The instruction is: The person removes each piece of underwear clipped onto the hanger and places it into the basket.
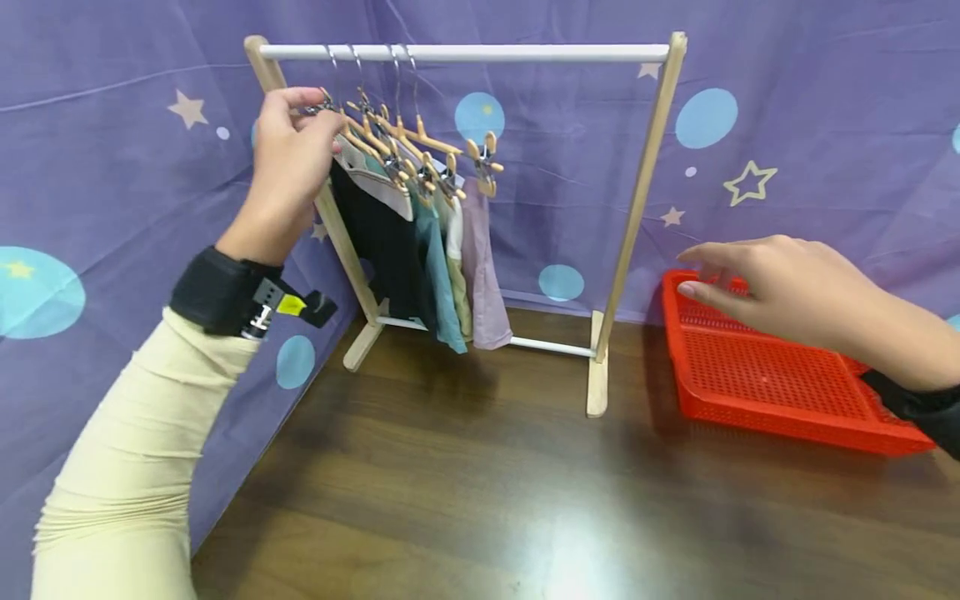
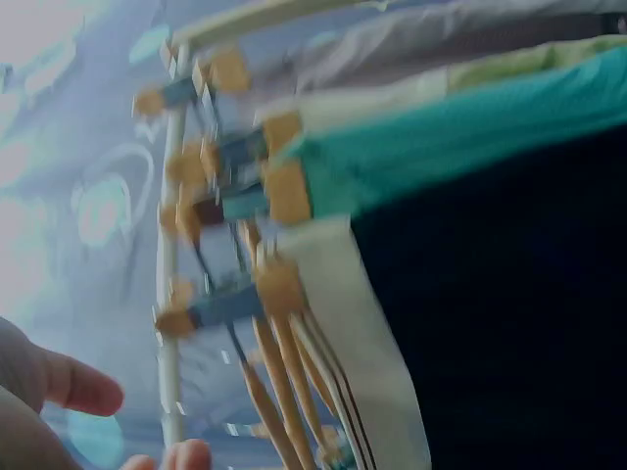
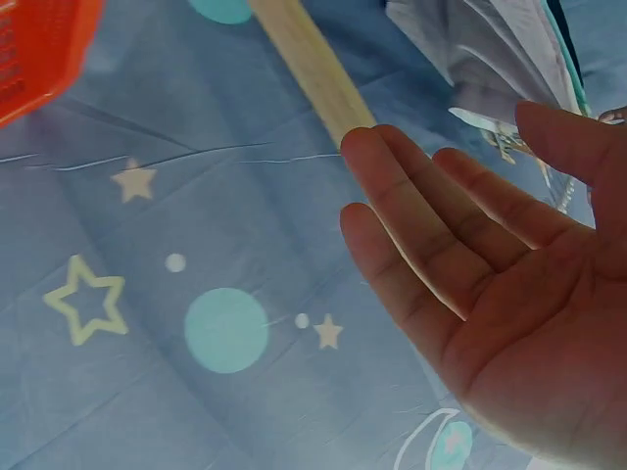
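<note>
One red basket [image 1: 795, 427] partly behind right hand [image 1: 780, 279], fingers straight, slightly apart; clothes hangers [image 1: 435, 143] near left hand [image 1: 295, 146], pinch unclear.

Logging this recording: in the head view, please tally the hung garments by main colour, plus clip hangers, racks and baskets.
Black garment: 1
Teal garment: 1
White-and-green garment: 1
Lilac garment: 1
Clip hangers: 4
Clothes rack: 1
Red basket: 1
Total: 10
</note>
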Tool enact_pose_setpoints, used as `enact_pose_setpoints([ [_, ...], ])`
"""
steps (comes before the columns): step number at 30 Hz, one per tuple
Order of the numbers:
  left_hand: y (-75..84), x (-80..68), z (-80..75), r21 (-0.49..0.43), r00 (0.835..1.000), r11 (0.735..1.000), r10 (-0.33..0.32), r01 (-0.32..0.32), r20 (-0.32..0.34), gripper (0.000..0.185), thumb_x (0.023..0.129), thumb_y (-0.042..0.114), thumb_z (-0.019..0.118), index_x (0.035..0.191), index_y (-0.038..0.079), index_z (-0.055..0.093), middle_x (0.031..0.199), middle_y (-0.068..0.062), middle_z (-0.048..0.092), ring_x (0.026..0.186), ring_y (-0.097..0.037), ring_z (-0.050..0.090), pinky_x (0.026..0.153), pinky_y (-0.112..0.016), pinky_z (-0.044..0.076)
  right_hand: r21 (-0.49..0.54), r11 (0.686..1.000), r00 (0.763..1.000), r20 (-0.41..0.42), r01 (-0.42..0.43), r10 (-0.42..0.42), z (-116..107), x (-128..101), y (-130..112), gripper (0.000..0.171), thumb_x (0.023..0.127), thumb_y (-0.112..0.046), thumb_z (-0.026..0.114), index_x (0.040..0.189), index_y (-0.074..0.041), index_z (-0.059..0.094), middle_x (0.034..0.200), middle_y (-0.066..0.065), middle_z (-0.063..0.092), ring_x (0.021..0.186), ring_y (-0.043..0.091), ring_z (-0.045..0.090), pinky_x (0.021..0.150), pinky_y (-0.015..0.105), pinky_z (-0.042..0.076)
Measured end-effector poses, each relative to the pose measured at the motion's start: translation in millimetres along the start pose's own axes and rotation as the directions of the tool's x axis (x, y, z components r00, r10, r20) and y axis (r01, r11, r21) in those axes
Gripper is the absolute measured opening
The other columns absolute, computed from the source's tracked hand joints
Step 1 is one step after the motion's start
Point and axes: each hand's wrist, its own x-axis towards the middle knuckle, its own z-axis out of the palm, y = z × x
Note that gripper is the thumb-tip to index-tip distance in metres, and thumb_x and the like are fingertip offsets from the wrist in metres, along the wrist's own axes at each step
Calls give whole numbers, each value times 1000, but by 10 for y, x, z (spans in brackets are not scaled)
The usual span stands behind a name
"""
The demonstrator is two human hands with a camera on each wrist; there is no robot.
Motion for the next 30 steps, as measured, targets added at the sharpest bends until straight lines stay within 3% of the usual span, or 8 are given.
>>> enact_pose_setpoints([
  [3, 10, 157, -169, 57, 989, 989, -141, 138, 53, 38, 98, 18, 54, 134, 16, 40, 103, 8, 45, 77, -4, 52, 61, -15, 39, -12, 1000, 1000, 12, 5, -5, 45, -21, 27, 42, 97, -38, 70, 131, -13, 67, 95, 2, 77, 82, 23, 72, 66, 54, 57],
  [7, -3, 285, -337, 185, 957, 959, -243, 213, 159, 53, 101, 24, 54, 148, 13, 32, 95, 9, 51, 69, 0, 54, 55, -13, 41, -16, 1000, 999, 52, 1, -1, 104, -96, 100, 44, 97, -39, 70, 131, -12, 67, 97, 3, 78, 80, 22, 71, 60, 50, 56],
  [10, 22, 376, -399, 320, 909, 919, -322, 232, 264, 60, 104, 32, 51, 156, 12, 30, 86, 14, 59, 68, 3, 60, 67, -16, 47, -26, 1000, 996, 89, -11, 13, 160, -186, 187, 46, 96, -40, 71, 132, -13, 66, 101, 4, 78, 78, 20, 71, 55, 45, 54],
  [15, 135, 555, -309, 408, 836, 859, -450, 309, 314, 31, 105, 33, 52, 133, 19, 47, 69, 15, 70, 64, 1, 67, 69, -19, 50, -44, 999, 992, 125, -9, 15, 284, -352, 342, 43, 94, -39, 73, 129, -14, 68, 94, -2, 77, 77, 16, 69, 55, 39, 53],
  [17, 179, 629, -254, 426, 809, 836, -496, 346, 317, 32, 105, 33, 52, 135, 22, 46, 65, 12, 71, 62, -1, 68, 68, -20, 51, -39, 999, 990, 137, -4, 9, 348, -409, 391, 41, 94, -36, 74, 127, -12, 70, 90, -4, 76, 76, 14, 69, 55, 37, 54],
  [22, 230, 798, -194, 511, 729, 778, -581, 367, 362, 50, 107, 38, 44, 155, 28, 32, 66, 11, 70, 67, -1, 69, 93, -25, 48, -16, 1000, 982, 187, -15, 18, 543, -506, 486, 37, 92, -31, 77, 121, -9, 72, 84, -8, 73, 75, 11, 68, 58, 34, 56],
  [28, 257, 1011, -160, 484, 617, 728, -677, 485, 400, 17, 109, 33, 41, 117, 19, 46, 66, 0, 72, 66, -10, 72, 69, -23, 60, -1, 999, 967, 254, -32, 31, 721, -628, 575, 34, 92, -32, 76, 118, -9, 72, 84, -12, 70, 76, 9, 65, 63, 38, 58],
  [30, 261, 1066, -137, 457, 605, 716, -694, 527, 389, 16, 109, 31, 42, 117, 17, 46, 66, -5, 71, 64, -14, 73, 65, -26, 62, 9, 999, 962, 269, -41, 37, 755, -666, 606, 34, 92, -32, 76, 117, -9, 73, 85, -10, 72, 76, 11, 66, 64, 40, 59],
])
